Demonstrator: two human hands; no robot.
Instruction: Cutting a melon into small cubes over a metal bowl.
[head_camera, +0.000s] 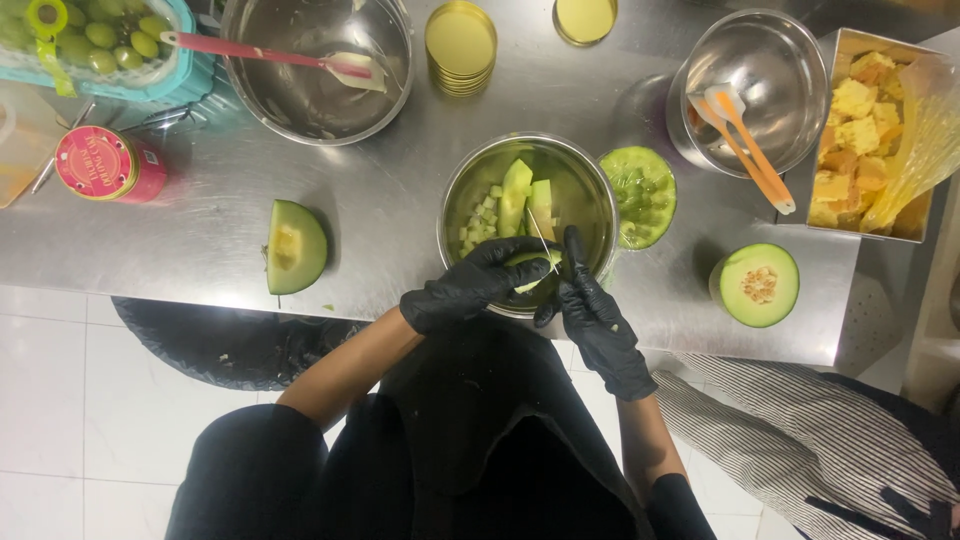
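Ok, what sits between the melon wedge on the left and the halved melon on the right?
In the head view, the steel bowl of melon pieces, with both gloved hands cutting over it.

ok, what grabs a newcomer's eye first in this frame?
Two black-gloved hands, left hand and right hand, hold a green melon piece and a thin knife over the round steel bowl of melon chunks at the counter's near edge. A cut green melon half sits right of it, a melon wedge left.
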